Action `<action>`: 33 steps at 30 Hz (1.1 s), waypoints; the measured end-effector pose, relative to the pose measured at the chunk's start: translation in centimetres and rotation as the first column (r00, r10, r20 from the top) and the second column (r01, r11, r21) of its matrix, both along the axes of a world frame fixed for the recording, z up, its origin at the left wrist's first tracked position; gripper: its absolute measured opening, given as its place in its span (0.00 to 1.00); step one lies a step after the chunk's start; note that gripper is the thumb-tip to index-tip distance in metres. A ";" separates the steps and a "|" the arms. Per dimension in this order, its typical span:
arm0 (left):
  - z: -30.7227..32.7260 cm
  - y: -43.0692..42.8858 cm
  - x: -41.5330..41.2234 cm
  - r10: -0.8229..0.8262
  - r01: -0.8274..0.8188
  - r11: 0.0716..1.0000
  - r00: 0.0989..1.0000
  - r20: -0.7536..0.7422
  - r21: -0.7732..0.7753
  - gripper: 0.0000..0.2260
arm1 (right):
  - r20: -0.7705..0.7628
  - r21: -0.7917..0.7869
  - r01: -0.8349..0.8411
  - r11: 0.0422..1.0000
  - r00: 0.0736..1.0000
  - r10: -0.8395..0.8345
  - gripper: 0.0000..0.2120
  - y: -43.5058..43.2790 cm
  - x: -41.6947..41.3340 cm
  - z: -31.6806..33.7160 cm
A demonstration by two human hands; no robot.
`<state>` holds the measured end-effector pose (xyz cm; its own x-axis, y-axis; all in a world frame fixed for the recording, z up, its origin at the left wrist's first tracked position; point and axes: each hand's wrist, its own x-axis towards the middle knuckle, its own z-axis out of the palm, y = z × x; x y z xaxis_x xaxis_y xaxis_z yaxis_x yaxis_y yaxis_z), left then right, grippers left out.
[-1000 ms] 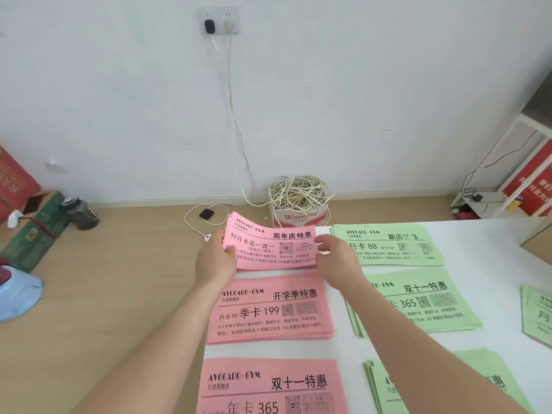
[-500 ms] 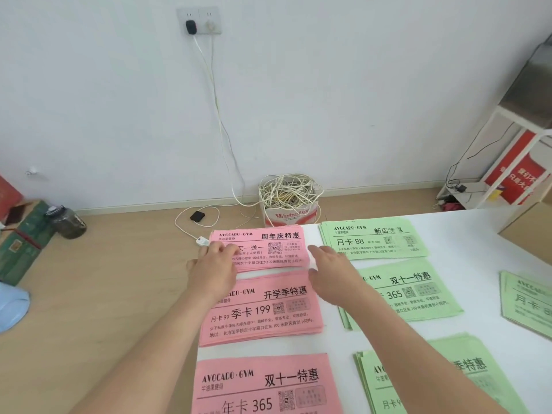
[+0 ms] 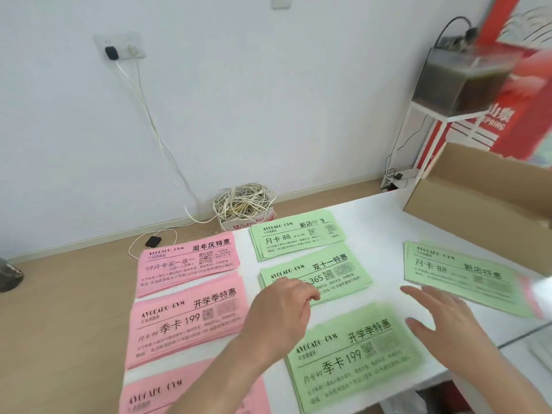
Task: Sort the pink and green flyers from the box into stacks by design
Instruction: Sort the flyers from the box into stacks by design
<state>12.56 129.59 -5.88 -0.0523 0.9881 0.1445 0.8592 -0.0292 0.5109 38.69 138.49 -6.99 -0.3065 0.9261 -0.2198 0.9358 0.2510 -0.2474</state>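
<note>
- The left hand [image 3: 280, 312] hung low over the white table [image 3: 373, 216], between the middle pink stack [image 3: 185, 324] and the middle green stack [image 3: 337, 270]. Its fingers were loosely curled and held nothing. The fingertips lay over the near left corner of that green stack, but whether they touched the paper could not be told.
- The right hand [image 3: 448, 330] was palm down with its fingers straight and spread, and it gripped nothing. It was over bare table between the near green stack [image 3: 352, 360] and a loose green pile [image 3: 460, 273] at the right.
- The pink flyers lay in a column of three along the table's left edge: the far pink stack [image 3: 188, 264], the middle one, and the near pink stack [image 3: 155, 392], which the left forearm partly covered.
- The green flyers made a second column just to the right: the far green stack [image 3: 295, 234], then the middle and near ones.
- The loose green pile lay tilted, well apart from both columns, and a pink edge showed from under its right side.
- The cardboard box [image 3: 478, 186] stood open at the far right of the table, beyond that pile.
- On the floor past the table's far edge, a tangle of pale cable [image 3: 242, 201] sat in a small carton.
- One cord ran up the wall to a socket [image 3: 119, 47].
</note>
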 end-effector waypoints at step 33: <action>-5.8 18.3 16.6 0.119 -0.110 0.982 0.991 0.054 -0.153 0.09 | -0.366 -0.084 0.377 0.922 0.849 -0.381 0.11 12.5 15.4 -4.0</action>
<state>29.11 147.93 -11.65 -0.1708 0.9852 -0.0115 0.8183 0.1483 0.5553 54.04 150.99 -11.03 0.0079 0.9855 -0.1696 0.7976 -0.1085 -0.5933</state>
